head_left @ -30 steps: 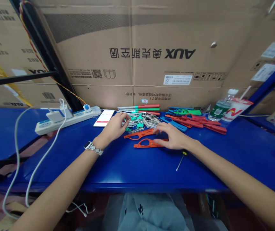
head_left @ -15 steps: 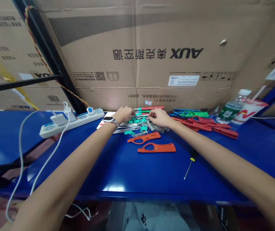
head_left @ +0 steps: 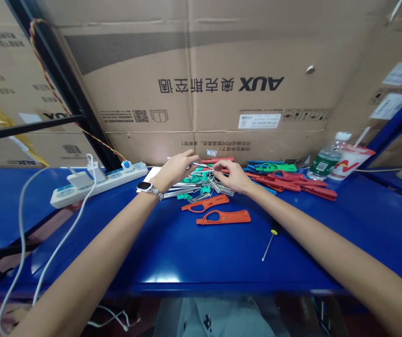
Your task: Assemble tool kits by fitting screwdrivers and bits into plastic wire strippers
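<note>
My left hand (head_left: 178, 169), with a watch on its wrist, pinches a thin metal rod (head_left: 201, 164) above a pile of parts. The rod points toward my right hand (head_left: 234, 177), whose fingers are curved and apart near its end; whether they touch it I cannot tell. Under both hands lie green plastic pieces (head_left: 206, 190) and slim metal tubes (head_left: 178, 192). In front of the pile are two orange lighter-shaped handle shells (head_left: 234, 216) (head_left: 211, 202), flat on the blue table (head_left: 187, 257).
Red handle shells (head_left: 285, 183) and green ones (head_left: 280, 167) are heaped at right. Behind them stand a water bottle (head_left: 322, 164) and a paper cup (head_left: 348, 164). A screwdriver (head_left: 269, 245) lies under my right forearm. A power strip (head_left: 116, 180) sits at left, a cardboard box (head_left: 215, 51) behind.
My left hand has lifted a little from the pile and now holds the metal rod. My right hand's fingers have parted. The whole view has shifted slightly.
</note>
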### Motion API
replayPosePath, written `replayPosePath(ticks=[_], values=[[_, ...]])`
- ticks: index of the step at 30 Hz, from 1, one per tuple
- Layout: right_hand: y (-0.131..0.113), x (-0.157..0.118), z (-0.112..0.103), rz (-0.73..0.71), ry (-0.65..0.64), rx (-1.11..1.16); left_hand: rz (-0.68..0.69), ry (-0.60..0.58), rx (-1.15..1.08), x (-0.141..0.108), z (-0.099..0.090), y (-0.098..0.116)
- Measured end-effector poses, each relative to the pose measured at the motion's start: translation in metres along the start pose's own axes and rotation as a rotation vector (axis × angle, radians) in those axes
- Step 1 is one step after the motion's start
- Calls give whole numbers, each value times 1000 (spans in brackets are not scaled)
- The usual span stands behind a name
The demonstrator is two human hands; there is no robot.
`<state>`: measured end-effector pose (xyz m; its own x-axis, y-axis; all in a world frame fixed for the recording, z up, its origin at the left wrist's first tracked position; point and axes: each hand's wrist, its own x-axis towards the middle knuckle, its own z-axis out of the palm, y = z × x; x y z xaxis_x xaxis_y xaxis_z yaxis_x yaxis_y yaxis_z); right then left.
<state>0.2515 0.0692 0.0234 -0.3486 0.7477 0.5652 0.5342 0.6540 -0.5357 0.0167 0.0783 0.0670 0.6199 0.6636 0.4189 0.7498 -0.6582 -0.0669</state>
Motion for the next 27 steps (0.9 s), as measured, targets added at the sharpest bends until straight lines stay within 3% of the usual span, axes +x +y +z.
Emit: replayPosePath(ticks=[7, 11, 19, 27], values=[[-23, -12, -2, 64, 28, 241, 43, 121, -66, -27, -8, 24], [-38, -18, -7, 24, 37, 247, 93, 193, -71, -39, -9, 39], [-56, -35, -6, 24, -25, 166, 38, 108, -39, -51, -1, 61], [-52, -47, -1, -6, -57, 163, -12, 149, 5, -50, 2, 57]])
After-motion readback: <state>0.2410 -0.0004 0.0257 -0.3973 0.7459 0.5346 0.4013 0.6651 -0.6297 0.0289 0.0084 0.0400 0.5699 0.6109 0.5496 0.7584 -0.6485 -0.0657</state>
